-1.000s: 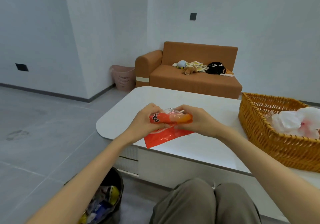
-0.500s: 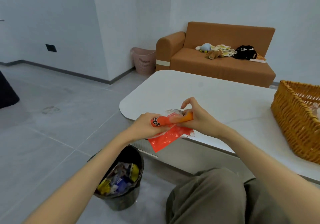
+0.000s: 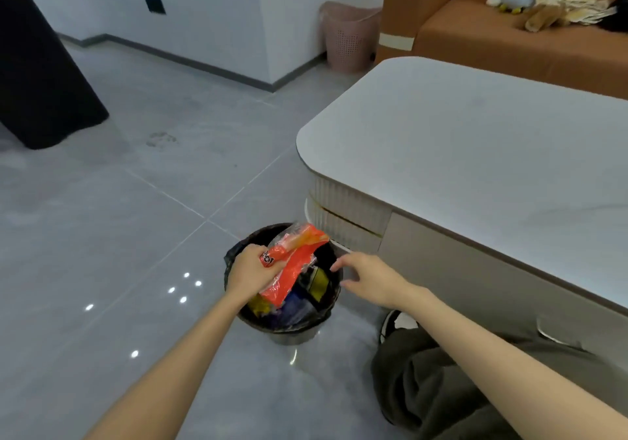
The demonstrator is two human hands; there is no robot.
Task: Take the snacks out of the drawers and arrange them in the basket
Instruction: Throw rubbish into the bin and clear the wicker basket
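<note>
Head view, downward: grey tiled floor [image 3: 136, 219] across most of the frame, white surface [image 3: 475, 154] to the right with ribbed panels [image 3: 346, 232] at its end, possibly drawer fronts, and an orange sofa [image 3: 475, 49] behind. No sign of the basket from here.

Down on the floor just beside the surface, a black-lined bin [image 3: 289, 336], part full of wrappers.

Over its mouth, both hands apart. Left hand [image 3: 246, 271] clamped on the printed end of an orange snack packet [image 3: 294, 266]. Right hand [image 3: 370, 278] near it, fingers loosely spread, holding nothing, clear of the packet.

Packet tilted: one end up above the far rim, the other hanging down toward the rubbish inside. Looks like thin, crinkly film: very light, limp and slick. Hard to tell whether anything is left inside. Likely to flop and slide if pinched at a loose corner, so better taken around the bunched middle or at the sealed end, with a gentle squeeze in case of brittle contents. Cannot tell whether bound for the bin or the basket.
</note>
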